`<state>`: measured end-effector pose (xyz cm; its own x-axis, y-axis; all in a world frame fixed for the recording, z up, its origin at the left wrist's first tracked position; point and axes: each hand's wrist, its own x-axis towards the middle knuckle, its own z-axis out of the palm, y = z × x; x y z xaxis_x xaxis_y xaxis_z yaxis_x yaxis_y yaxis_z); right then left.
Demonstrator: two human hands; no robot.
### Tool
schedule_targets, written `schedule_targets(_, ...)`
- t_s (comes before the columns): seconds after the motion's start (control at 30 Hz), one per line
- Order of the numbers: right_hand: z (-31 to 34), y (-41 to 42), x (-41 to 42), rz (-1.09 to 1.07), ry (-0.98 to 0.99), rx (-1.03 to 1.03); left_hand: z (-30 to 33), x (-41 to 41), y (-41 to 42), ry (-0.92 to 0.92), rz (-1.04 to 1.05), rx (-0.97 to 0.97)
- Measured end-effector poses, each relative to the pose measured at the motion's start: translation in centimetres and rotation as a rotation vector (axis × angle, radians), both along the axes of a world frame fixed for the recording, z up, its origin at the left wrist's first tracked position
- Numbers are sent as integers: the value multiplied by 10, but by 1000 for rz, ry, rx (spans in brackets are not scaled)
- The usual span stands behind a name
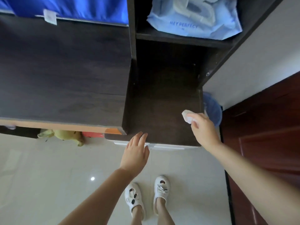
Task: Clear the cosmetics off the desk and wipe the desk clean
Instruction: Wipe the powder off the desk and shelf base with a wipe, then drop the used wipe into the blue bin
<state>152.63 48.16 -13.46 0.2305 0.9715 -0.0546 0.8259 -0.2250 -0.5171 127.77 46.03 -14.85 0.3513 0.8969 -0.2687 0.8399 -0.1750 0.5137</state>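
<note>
The dark wooden desk [65, 70] spans the left, with a lower dark surface [162, 111] in a niche to its right. My right hand [203, 127] holds a small white wad, a wipe or tissue [186, 116], above the niche's right edge. My left hand [136, 151] is flat, its straight fingertips touching the front edge of the lower surface. No cosmetics show on either surface.
A blue bin [214, 111] stands right of the niche by the white wall. A light-blue bag [194, 18] fills the shelf above. Blue fabric [73, 8] lies behind the desk. A yellow-green plush [65, 135] sits under the desk. A dark red door [267, 135] is at right.
</note>
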Motion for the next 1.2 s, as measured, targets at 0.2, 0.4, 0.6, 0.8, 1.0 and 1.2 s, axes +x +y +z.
schedule_targets(0.2,101,-27,15,-190,171,186,84,39,28,-125,-116,66)
schedule_targets(0.4,149,-70,60,-259,148,324,148,109,38,-205,-256,196)
schedule_targets(0.6,158,-91,132,-308,148,367,161,198,38,-225,-378,207)
schedule_targets(0.8,132,-75,241,-312,205,265,132,300,49,-157,-304,116)
schedule_targets(1.0,105,-53,325,-251,262,148,96,373,48,-131,-109,-46)
schedule_targets(1.2,34,-13,349,-181,303,28,19,381,43,-90,65,-151)
